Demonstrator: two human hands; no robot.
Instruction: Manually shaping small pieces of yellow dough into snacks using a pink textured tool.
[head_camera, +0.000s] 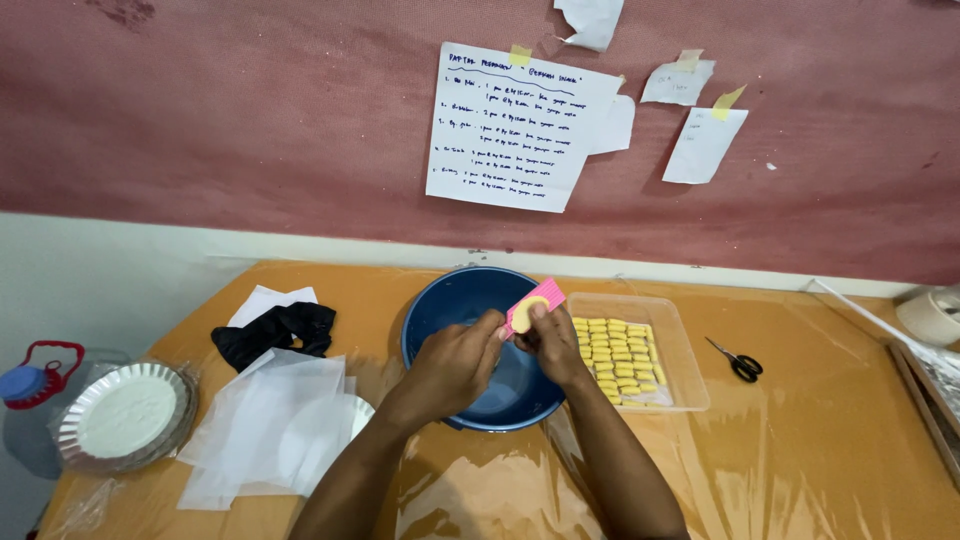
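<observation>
My left hand (455, 362) and my right hand (553, 345) meet over a blue bowl (440, 305). Between the fingers of both hands is a pink ridged board (537, 297) with a lump of pale yellow dough (522, 315) pressed on it. My right hand grips the board; my left fingertips touch the dough at its lower end. Just right of the bowl stands a clear plastic tray (683, 355) holding several rows of small yellow dough pieces (617, 360).
Black-handled scissors (738, 362) lie right of the tray. At the left are white paper sheets (275, 425), a black cloth (275, 333), a stack of foil plates (125, 415) and a bottle with a blue cap (22, 383). Paper notes hang on the red wall (200, 120).
</observation>
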